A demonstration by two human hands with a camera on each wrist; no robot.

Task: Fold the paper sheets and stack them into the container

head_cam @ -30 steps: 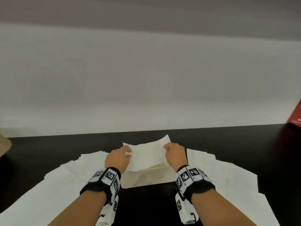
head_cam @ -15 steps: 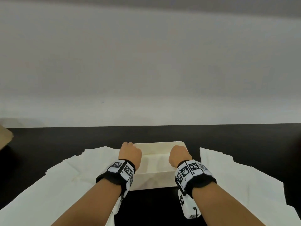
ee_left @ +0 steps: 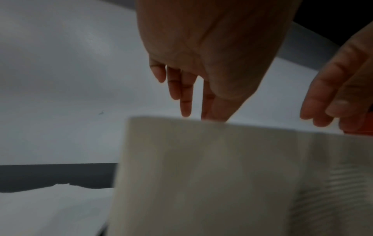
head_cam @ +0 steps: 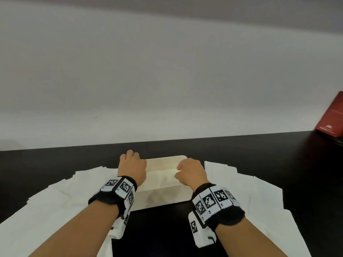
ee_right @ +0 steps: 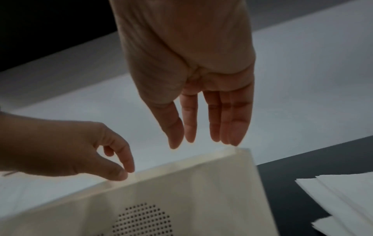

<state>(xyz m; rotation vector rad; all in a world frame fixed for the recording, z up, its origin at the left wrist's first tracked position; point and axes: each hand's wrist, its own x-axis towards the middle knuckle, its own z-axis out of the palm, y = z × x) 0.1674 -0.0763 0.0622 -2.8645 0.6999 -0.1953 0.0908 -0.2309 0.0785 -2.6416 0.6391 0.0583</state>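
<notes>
A folded white paper sheet (head_cam: 159, 178) lies inside the cream rectangular container (head_cam: 163, 198) on the black table (head_cam: 241, 154). It looks light, limp and easily creased, so it is best taken by pinching an edge or corner. Above the rim the left hand (head_cam: 132, 166) and right hand (head_cam: 191, 172) hang relaxed, each grip empty. Loose white paper sheets (head_cam: 46, 204) flank the container.

The black desk (head_cam: 241, 154) carries a cream-white rectangular container (head_cam: 163, 197), one wall patterned with a round patch of small dark perforations (ee_right: 143, 222). White paper sheets (head_cam: 246, 197) lie on either side. Black wristbands with black-and-white square-patterned marker tiles (head_cam: 213, 201) circle both wrists. A dark red box (head_cam: 332, 117) stands against the pale grey wall (head_cam: 167, 80).
</notes>
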